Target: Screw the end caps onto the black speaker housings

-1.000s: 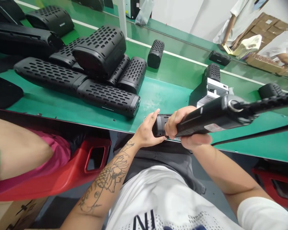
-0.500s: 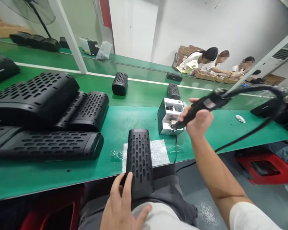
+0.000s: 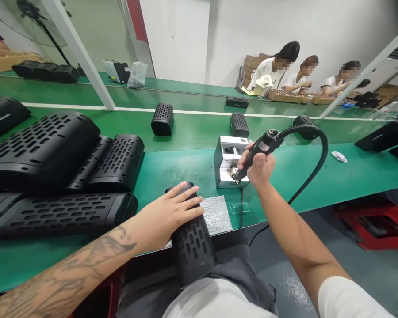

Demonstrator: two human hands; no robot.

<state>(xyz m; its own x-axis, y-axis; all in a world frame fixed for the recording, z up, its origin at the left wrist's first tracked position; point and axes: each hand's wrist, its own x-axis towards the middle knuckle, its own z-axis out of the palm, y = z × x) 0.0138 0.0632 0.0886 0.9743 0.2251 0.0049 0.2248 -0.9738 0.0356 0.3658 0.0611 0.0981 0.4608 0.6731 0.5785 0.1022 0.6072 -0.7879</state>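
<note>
My left hand (image 3: 172, 216) lies across a black perforated casing (image 3: 194, 249), fingers stretched and slightly apart over its upper end; the thumb is hidden. The casing tilts between the bench edge and my lap, on top of a sheet of bubble wrap (image 3: 216, 215). In my right hand (image 3: 260, 170) is a black electric screwdriver (image 3: 263, 143), gripped round its body with the cable arching off to the right. Its tip points down at the front of a small white and black screw feeder (image 3: 223, 174); whether a screw sits on the tip is too small to tell.
Several similar black casings (image 3: 63, 212) are stacked on the green bench (image 3: 179, 165) at left. More stand on the green strip behind, such as one casing (image 3: 162, 119). A red stool (image 3: 378, 227) is at lower right. Several people work at the far bench.
My left hand has moved up and forward from the casing's lower left side onto its upper end. My right hand has shifted slightly, with the screwdriver tip still at the feeder. The view has shifted.
</note>
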